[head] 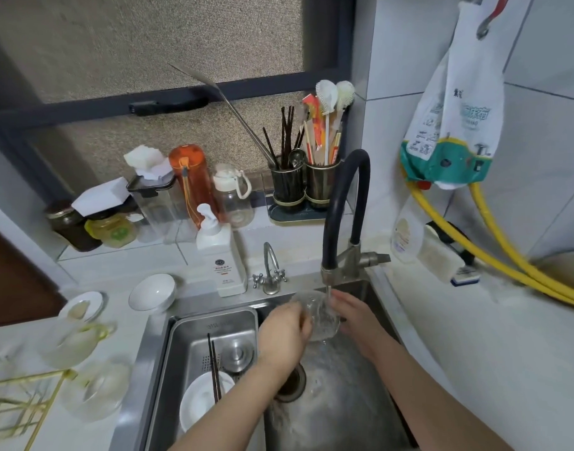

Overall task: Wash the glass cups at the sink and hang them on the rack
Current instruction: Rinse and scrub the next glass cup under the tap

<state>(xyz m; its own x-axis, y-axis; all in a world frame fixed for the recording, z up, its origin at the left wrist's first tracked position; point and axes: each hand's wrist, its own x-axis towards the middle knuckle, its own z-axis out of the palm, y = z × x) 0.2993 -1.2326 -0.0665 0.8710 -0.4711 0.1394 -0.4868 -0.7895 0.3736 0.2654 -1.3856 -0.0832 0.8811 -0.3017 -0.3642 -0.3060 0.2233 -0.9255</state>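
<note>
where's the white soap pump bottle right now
In the head view the white pump bottle stands on the counter behind the sink, just left of the small chrome tap and right of a white bowl.

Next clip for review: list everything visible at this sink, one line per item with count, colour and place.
glass cup: one, clear, under the running tap, held by both hands
tap: one, black hose, over the sink
small tap: one, metal, behind the sink
sink: one, steel, water flowing to the drain
drain tray: one, steel, left part of the sink, holding a white bowl and dark chopsticks
soap bottle: one, white, behind the tray
rack: one, gold wire, lower left counter
glass cups: two blurred, clear, beside the rack
utensil holders: two, dark, window sill
yellow hose: one, right wall
left hand: grip on the cup
right hand: grip on the cup
</note>
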